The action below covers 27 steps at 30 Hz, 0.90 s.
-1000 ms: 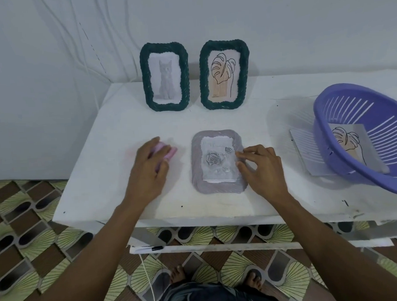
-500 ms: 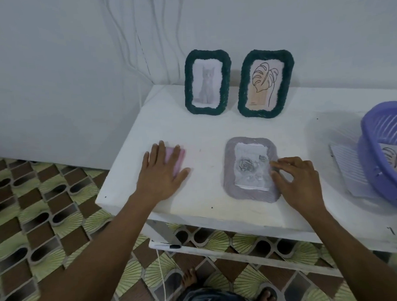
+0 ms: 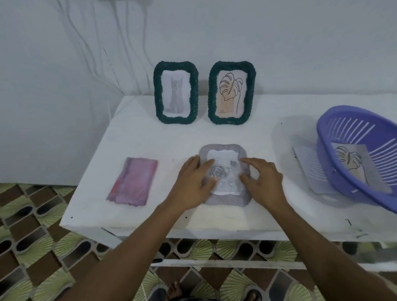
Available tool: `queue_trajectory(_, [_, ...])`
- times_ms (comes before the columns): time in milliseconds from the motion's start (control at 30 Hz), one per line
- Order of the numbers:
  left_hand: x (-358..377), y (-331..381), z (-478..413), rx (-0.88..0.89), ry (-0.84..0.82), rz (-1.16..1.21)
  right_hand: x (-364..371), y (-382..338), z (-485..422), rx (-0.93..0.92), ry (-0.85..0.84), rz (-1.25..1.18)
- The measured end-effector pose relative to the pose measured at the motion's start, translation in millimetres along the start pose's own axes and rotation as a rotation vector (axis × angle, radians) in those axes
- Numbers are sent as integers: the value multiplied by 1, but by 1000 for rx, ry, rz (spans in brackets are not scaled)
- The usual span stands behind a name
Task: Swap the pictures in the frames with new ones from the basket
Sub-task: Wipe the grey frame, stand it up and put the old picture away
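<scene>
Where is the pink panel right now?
Head view: the pink panel lies flat at the table's front left, left of the left hand and the grey frame, touching neither.

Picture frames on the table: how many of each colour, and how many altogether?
Dark green, standing upright: 2 (cat frame, leaf frame)
Grey, lying flat: 1 (grey frame)
Total: 3
</scene>
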<state>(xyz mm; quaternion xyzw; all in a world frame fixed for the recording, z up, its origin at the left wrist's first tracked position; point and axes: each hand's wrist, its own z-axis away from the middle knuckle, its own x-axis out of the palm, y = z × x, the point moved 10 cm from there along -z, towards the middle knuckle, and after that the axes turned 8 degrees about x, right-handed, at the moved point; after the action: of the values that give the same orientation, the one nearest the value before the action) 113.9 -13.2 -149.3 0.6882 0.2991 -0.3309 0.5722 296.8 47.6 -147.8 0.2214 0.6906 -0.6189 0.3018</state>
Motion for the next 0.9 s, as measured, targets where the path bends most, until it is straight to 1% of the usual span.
queue_trajectory(67, [-1, -2, -2, -66, 102, 178, -2, 2, -3, 59, -2, -100])
queue_trajectory(200, [-17, -4, -16, -126, 297, 512, -18, 3, -15, 176, -72, -429])
queue_trajectory(267, [-25, 2, -29, -133, 289, 722, -35, -7, -25, 158, -123, -520])
queue_trajectory(333, [-29, 17, -46, -86, 202, 896, -56, -18, -36, 111, -170, -595])
queue_trajectory(367, [-31, 26, -55, -60, 155, 939, -67, -23, -41, 89, -188, -625])
queue_trajectory(467, [-34, 46, -85, -35, 66, 1032, -94, -31, -60, 44, -225, -719])
queue_trajectory(567, [-38, 66, -119, -9, 8, 1129, -119, -29, -82, 28, -219, -749])
queue_trajectory(667, [-39, 83, -153, 45, -18, 1086, -141, -25, -104, 8, -180, -739])
queue_trajectory(767, [-35, 87, -186, 72, 0, 1021, -160, -19, -128, -17, -101, -646])
queue_trajectory(900, [-32, 94, -224, 131, 41, 955, -174, -5, -162, -29, -49, -519])
